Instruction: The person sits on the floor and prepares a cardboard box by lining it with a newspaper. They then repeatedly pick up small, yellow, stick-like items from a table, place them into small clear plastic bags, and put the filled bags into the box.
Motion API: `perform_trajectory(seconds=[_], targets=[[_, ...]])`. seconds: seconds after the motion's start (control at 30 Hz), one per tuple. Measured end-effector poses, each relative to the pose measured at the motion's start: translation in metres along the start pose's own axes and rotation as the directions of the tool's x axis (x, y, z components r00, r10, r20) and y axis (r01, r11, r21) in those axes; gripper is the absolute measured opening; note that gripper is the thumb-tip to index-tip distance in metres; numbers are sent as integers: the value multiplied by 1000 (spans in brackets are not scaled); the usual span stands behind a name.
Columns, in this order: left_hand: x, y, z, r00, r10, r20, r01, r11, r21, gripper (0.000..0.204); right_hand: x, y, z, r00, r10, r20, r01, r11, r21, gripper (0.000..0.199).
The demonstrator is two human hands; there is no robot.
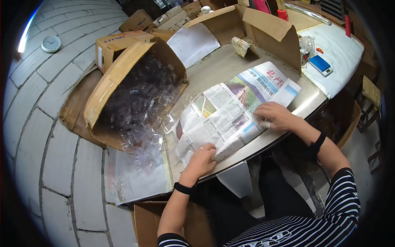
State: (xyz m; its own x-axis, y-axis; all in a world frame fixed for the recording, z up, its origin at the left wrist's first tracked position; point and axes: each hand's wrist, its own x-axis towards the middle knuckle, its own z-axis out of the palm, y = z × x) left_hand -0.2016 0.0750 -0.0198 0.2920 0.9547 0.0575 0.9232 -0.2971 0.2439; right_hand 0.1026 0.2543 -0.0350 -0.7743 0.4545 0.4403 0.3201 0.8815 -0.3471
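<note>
A printed newspaper (224, 117) with colour pictures lies slantwise over the worktable in front of me. My left hand (200, 161) is at its near left edge, fingers bent and closed on the paper. Farther right, my right hand (276, 116) has its fingers curled round the near edge, where the paper lifts a little; its fingertips are partly hidden. A smaller white and blue printed sheet (286, 94) sticks out beyond the newspaper's right end.
To the left, a tipped cardboard box (113, 84) spills many small clear plastic pieces (140, 99) toward the newspaper. Cardboard flaps (269, 35) wall the table's far side. A blue-topped device (320, 64) sits on the white-covered surface at right. A round clock (51, 43) hangs on the block wall.
</note>
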Motion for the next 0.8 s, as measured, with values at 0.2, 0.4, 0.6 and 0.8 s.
perform_trajectory(seconds=[0.2,0.4,0.6,0.8], targets=[[-19,22,4,998,56,-34,-41,939,340,11,-1,6,-18,948,30,316,42,975,-218,41],[-63,36,24,973,105,-208,34,819,573,10,-35,8,-45,956,-55,287,171,902,-395,25],[-93,27,38,956,70,-283,78,875,479,17,-100,23,-55,999,29,40,-8,893,-451,31],[-118,21,38,929,-112,-353,120,993,0,41,-132,48,-64,980,200,-22,-198,978,59,34]])
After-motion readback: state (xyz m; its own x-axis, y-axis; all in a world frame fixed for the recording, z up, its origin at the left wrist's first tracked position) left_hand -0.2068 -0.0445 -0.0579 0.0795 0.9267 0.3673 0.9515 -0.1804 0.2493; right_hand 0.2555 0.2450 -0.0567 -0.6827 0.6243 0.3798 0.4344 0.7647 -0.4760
